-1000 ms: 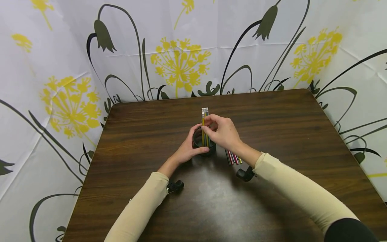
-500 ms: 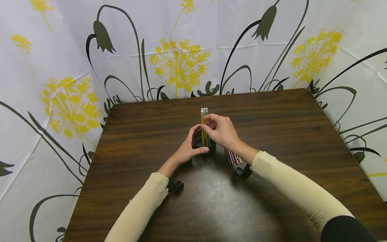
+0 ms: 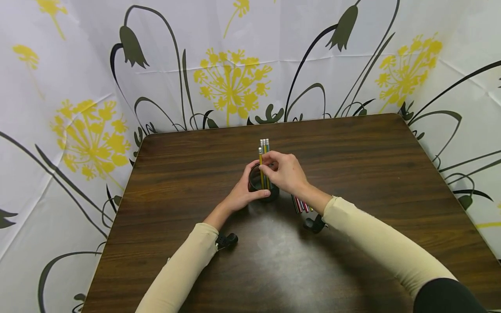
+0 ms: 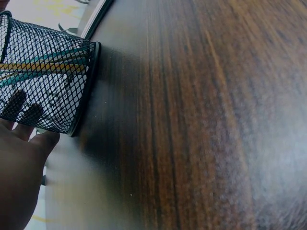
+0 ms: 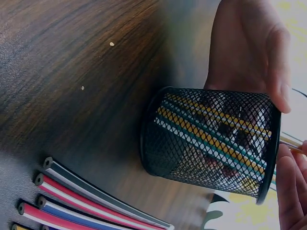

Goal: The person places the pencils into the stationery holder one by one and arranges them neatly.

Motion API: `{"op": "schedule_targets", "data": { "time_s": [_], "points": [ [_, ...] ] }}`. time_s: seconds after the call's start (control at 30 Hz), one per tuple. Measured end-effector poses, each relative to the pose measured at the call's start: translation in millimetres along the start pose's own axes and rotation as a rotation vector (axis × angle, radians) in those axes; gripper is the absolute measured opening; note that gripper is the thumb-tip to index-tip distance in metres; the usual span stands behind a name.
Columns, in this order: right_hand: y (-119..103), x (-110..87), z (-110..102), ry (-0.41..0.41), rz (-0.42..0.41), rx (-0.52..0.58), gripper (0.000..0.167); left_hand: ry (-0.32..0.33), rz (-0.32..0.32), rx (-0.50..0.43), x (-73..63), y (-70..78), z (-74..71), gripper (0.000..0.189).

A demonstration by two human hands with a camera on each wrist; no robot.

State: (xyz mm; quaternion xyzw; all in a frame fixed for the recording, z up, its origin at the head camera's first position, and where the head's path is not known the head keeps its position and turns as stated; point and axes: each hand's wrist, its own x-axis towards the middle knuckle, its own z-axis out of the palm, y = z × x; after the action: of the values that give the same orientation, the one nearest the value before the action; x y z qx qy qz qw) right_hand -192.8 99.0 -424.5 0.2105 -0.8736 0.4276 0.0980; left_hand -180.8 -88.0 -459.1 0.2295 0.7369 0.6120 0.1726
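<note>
A black mesh pencil cup (image 5: 211, 139) stands upright on the table, and my left hand (image 3: 240, 193) grips it round its left side, thumb near the front rim. Several pencils (image 3: 267, 144) with white erasers stand in the cup, yellow, teal and white ones showing through the mesh (image 4: 48, 86) in the left wrist view. With thumb and forefinger, my right hand (image 3: 287, 174) pinches a yellow pencil (image 3: 260, 157) above the rim; its eraser sits lower than the others. In the right wrist view only the right fingertips (image 5: 292, 187) show, at the cup's mouth.
Several striped pencils (image 5: 91, 201), in red, black, blue and yellow, lie side by side on the table right of the cup, partly under my right wrist. The dark wood table (image 3: 188, 174) ends at a floral curtain (image 3: 231, 26) behind.
The pinched yellow pencil has shifted slightly left; its eraser rose a little, then dropped below the other erasers. My right hand moved slightly with it. The left hand and the cup stay in place.
</note>
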Motion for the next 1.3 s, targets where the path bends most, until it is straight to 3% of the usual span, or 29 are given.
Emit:
{"op": "schedule_targets", "data": {
  "time_s": [0.33, 0.57, 0.63, 1.3],
  "points": [
    [1.3, 5.8, 7.2, 0.060, 0.074, -0.018, 0.018, 0.013, -0.017, 0.058, -0.8, 2.4, 0.4, 0.088],
    [3.7, 11.4, 15.1, 0.126, 0.117, -0.082, 0.019, 0.045, -0.043, 0.107, 6.5, -31.5, -0.8, 0.090],
    [3.8, 12.4, 16.5, 0.144, 0.121, -0.093, 0.019, 0.052, -0.036, 0.110, 6.9, -34.4, -0.9, 0.090],
    [1.5, 16.8, 24.1, 0.221, 0.127, -0.152, 0.013, 0.058, -0.026, 0.141, 6.1, -32.7, -1.3, 0.091]
  ]
}}
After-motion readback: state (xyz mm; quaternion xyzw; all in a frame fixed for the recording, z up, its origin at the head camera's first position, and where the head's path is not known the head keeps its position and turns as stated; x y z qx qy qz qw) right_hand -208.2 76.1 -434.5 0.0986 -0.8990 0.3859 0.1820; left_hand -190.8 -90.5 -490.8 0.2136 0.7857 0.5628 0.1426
